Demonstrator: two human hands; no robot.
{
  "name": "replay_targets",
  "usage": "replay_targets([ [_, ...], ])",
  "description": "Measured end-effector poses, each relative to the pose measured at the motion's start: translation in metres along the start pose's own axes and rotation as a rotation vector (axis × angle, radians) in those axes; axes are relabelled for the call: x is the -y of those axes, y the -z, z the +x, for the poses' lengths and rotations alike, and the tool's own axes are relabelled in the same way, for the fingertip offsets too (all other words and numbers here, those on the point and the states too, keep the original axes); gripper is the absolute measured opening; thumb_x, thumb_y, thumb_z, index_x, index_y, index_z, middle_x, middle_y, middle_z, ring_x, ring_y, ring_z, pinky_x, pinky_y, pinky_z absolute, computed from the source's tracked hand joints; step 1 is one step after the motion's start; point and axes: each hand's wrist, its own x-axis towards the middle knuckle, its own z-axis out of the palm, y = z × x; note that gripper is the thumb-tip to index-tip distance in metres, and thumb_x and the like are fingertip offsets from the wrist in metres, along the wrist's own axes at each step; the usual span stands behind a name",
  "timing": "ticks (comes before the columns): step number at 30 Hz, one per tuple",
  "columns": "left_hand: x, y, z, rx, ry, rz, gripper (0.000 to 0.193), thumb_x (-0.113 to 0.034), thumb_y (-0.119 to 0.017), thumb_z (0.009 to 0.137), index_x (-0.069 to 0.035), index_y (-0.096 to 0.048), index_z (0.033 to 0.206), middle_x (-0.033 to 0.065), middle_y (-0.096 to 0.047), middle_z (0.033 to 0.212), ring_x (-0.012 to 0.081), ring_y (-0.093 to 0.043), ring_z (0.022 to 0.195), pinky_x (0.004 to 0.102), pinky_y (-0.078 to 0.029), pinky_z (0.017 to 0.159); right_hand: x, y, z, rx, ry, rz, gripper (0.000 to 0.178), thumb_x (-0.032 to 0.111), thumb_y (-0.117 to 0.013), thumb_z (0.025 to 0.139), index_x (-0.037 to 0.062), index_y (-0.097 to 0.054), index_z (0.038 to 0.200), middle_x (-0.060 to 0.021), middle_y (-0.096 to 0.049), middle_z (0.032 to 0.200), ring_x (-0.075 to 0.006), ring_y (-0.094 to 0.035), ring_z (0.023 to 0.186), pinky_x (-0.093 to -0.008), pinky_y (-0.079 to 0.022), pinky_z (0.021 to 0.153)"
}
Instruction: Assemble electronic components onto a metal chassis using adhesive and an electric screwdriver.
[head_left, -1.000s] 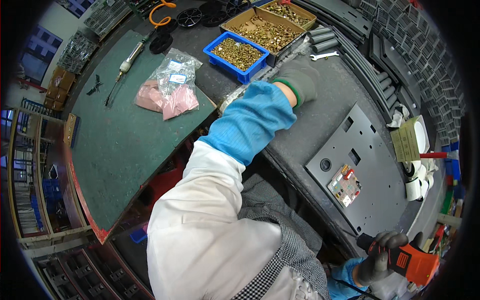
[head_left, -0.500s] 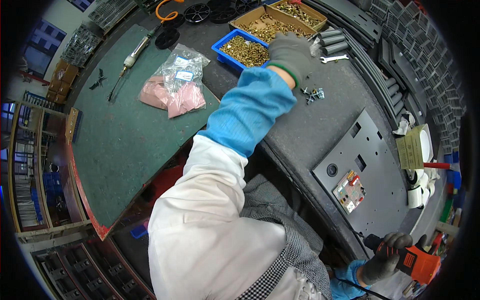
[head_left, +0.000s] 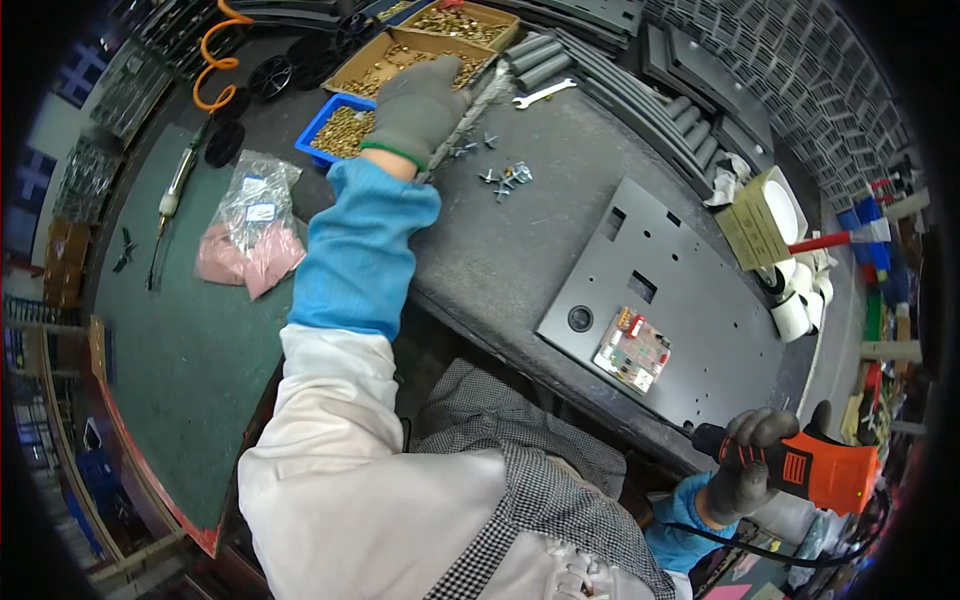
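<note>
My left hand [head_left: 420,112], in a grey glove with a green cuff, reaches over the near side of a cardboard box [head_left: 352,72] of small brass-coloured fasteners. It overlaps the right side of a blue tray [head_left: 312,138] holding similar brass pieces. Its fingertips are hidden behind the back of the hand. At the lower right my right hand [head_left: 755,455], in a dark glove, is closed around an orange and black electric screwdriver [head_left: 825,472] with a black cord. The tool's nose lies by the near edge of a grey metal panel [head_left: 690,290], which carries a small circuit board [head_left: 632,350].
Small metal pieces [head_left: 505,180] and an open-ended wrench [head_left: 545,94] lie beyond the panel. Dark tubes [head_left: 640,95] are stacked behind. A bag of pink pieces [head_left: 250,235] and an air screwdriver [head_left: 172,200] are on the green table at left. White rolls [head_left: 795,312] stand right.
The whole view has swung, so the bench appears further left. My left hand is still at the brass fasteners. My right hand still grips the electric screwdriver, now a little higher in view.
</note>
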Motion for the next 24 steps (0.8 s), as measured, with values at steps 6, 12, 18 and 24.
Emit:
replay_targets([
  [6, -0.010, -0.044, -0.007, 0.164, -0.326, 0.358, 0.024, -0.021, -0.065, 0.088, -0.018, -0.074, 0.110, 0.0131, -0.072, 0.096, 0.0328, -0.071, 0.094, 0.0442, -0.056, 0.085, 0.000, 0.009, 0.002, 0.070, -0.050, 0.001, 0.050, 0.038, -0.085, 0.080, 0.0017, -0.054, 0.096, -0.0057, -0.050, 0.071, -0.0171, -0.050, 0.059, -0.0284, -0.043, 0.052],
  [12, -0.027, -0.079, -0.007, -0.020, -0.377, 0.271, 0.017, -0.025, -0.062, 0.090, -0.015, -0.074, 0.097, 0.0132, -0.071, 0.095, 0.0326, -0.071, 0.088, 0.0448, -0.056, 0.070, -0.011, 0.050, -0.013, 0.036, -0.028, -0.069, 0.082, 0.041, -0.073, 0.087, -0.0062, -0.036, 0.144, -0.0061, -0.046, 0.091, -0.0156, -0.044, 0.076, -0.0325, -0.039, 0.067],
  [18, -0.086, -0.007, -0.092, 0.179, -0.078, -1.137, 0.025, -0.030, -0.058, 0.100, -0.006, -0.065, 0.105, 0.0089, -0.061, 0.082, 0.0199, -0.062, 0.075, 0.0346, -0.052, 0.066, 0.006, 0.083, -0.001, 0.048, 0.050, 0.222, 0.041, 0.030, -0.065, 0.092, -0.0054, -0.053, 0.110, -0.0079, -0.047, 0.089, -0.0168, -0.043, 0.080, -0.0324, -0.038, 0.069],
  [24, -0.145, -0.010, -0.194, 0.725, -0.106, -1.428, 0.024, -0.016, -0.046, 0.106, -0.004, -0.060, 0.121, 0.0012, -0.056, 0.091, 0.0096, -0.053, 0.080, 0.0234, -0.048, 0.068, 0.047, 0.073, 0.010, -0.509, 0.302, 0.066, 0.029, 0.025, -0.051, 0.099, -0.0037, -0.057, 0.101, -0.0126, -0.062, 0.095, -0.0211, -0.058, 0.086, -0.0331, -0.051, 0.078],
])
